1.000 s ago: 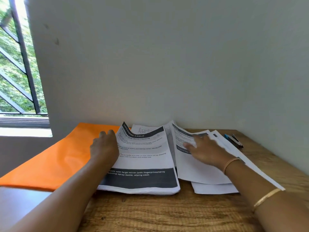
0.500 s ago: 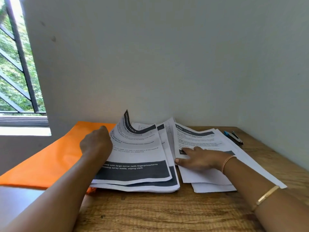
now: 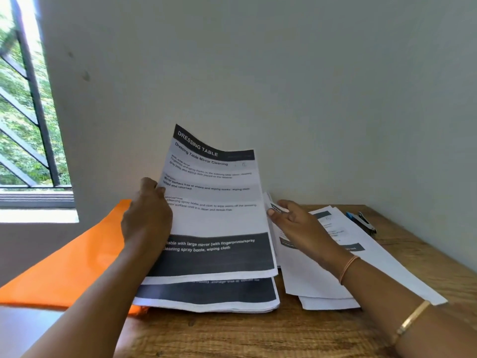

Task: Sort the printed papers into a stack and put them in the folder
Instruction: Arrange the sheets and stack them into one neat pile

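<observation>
My left hand (image 3: 147,218) grips the left edge of a printed sheet headed "DRESSING TABLE" (image 3: 214,202) and holds it tilted up off the stack of printed papers (image 3: 206,295) on the wooden table. My right hand (image 3: 296,223) pinches the top corner of a sheet among the loose papers (image 3: 322,275) spread to the right. An orange folder (image 3: 72,259) lies flat at the left, partly under the stack.
A blue and black stapler (image 3: 361,222) lies near the wall at the back right. The wooden table (image 3: 258,332) runs to a white wall behind and on the right. A barred window (image 3: 23,112) is at the left.
My left hand has lifted the top "DRESSING TABLE" sheet from lying on the stack to nearly upright. My right hand moved from pressing on the loose papers to pinching a sheet's corner.
</observation>
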